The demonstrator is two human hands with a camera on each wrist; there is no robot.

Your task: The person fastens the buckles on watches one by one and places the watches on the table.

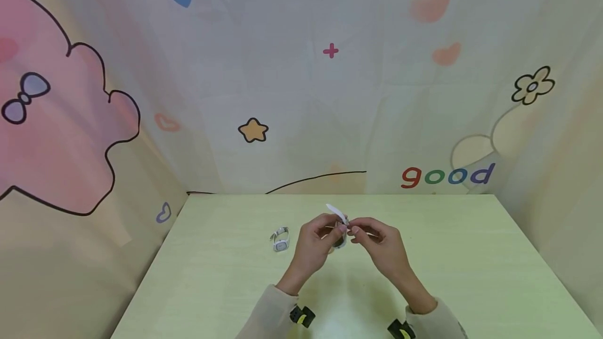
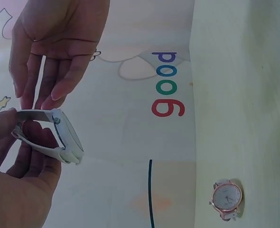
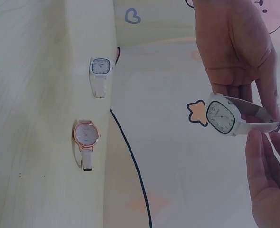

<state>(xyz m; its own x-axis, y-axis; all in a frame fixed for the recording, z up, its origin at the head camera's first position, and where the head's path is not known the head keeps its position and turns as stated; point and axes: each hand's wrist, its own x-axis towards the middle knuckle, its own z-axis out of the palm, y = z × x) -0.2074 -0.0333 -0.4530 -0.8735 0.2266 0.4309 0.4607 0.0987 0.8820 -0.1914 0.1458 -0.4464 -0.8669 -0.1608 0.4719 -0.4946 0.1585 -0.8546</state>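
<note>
Both hands are raised over the light green table (image 1: 447, 255) with a white watch (image 1: 340, 223) between them. My left hand (image 1: 335, 229) grips the watch by its case and lower strap; in the left wrist view its fingers (image 2: 26, 152) curl round the strap of the watch (image 2: 66, 137). My right hand (image 1: 355, 230) pinches the free strap end with its fingertips (image 2: 40, 102). In the right wrist view the oval dial of the watch (image 3: 221, 117) faces the camera, with the left hand (image 3: 237, 90) behind it and the right hand (image 3: 266, 147) below.
A white square-faced watch (image 1: 280, 239) lies on the table left of my hands, seen too in the right wrist view (image 3: 100, 69). A rose-gold round watch (image 3: 86, 137) (image 2: 227, 199) lies on the table nearby. A patterned cloth backdrop (image 1: 330, 93) walls in three sides.
</note>
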